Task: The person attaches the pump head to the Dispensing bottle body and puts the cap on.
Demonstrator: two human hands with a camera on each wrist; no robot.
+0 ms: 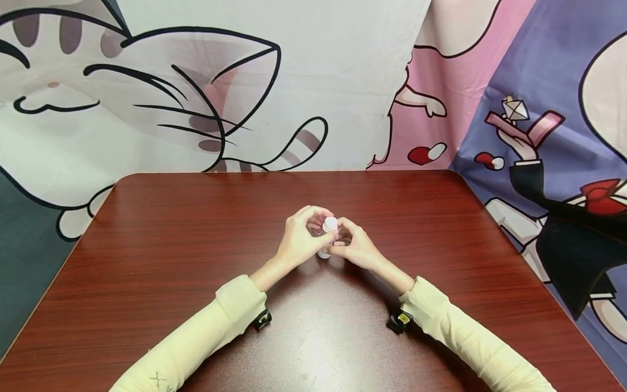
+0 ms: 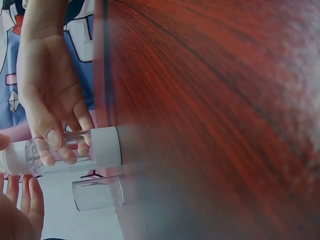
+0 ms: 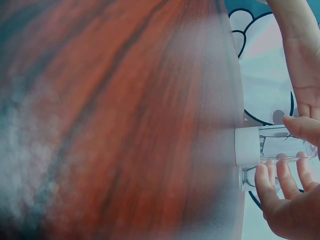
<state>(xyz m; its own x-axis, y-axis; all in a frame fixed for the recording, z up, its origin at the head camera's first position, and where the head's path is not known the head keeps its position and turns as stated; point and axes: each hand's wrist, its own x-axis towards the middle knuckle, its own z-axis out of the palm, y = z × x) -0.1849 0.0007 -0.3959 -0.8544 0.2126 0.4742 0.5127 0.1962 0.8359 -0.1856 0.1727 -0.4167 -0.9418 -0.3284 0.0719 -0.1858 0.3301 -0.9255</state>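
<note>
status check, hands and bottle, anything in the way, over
Left hand high on bottle, right hand lower. Bottle upright on table. Clear cap standing close by, not blocking either hand.

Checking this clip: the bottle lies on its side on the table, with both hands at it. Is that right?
Not quite: the bottle stands upright, white top up, as the head view shows. It is on the table, with the left hand and right hand at it.
</note>
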